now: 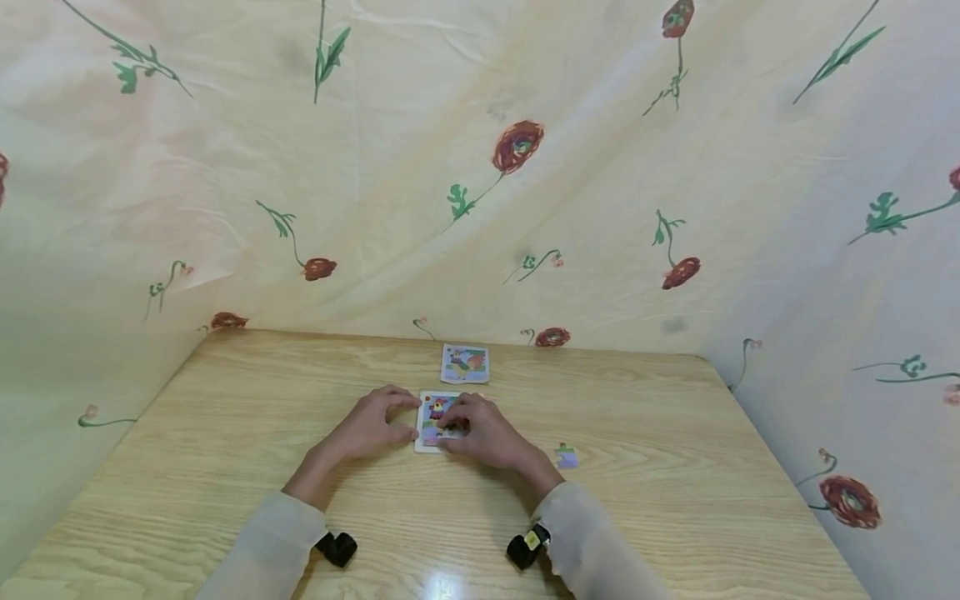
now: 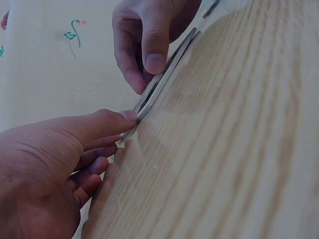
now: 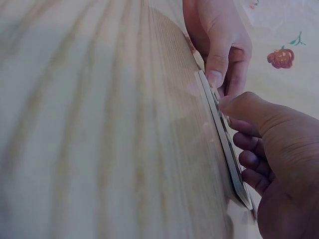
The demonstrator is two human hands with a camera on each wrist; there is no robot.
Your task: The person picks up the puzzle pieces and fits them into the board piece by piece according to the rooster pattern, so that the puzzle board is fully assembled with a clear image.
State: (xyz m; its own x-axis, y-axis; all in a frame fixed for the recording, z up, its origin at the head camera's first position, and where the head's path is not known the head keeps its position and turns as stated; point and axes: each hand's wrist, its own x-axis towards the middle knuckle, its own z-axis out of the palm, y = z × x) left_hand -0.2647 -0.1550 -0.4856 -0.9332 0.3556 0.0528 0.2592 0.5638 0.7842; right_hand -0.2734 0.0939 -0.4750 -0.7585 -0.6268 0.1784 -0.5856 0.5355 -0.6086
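A small jigsaw puzzle board (image 1: 430,448) with a white border lies flat on the table, its colourful picture partly covered by the hands. My left hand (image 1: 377,423) grips the board's left edge, the thumb on the near corner (image 2: 65,154). Over the board's right half is my right hand (image 1: 486,429), its thumb and fingers pinching a puzzle piece (image 1: 456,427) against the picture. That piece is mostly hidden by the fingers. To the right lies a loose puzzle piece (image 1: 566,456), green and lilac.
A square picture card (image 1: 465,364) showing a similar colourful scene lies behind the board, close to the back edge. The wooden table (image 1: 675,500) meets flower-printed cloth (image 1: 420,167) at its back and sides. Black wrist cameras (image 1: 337,548) sit under both sleeves.
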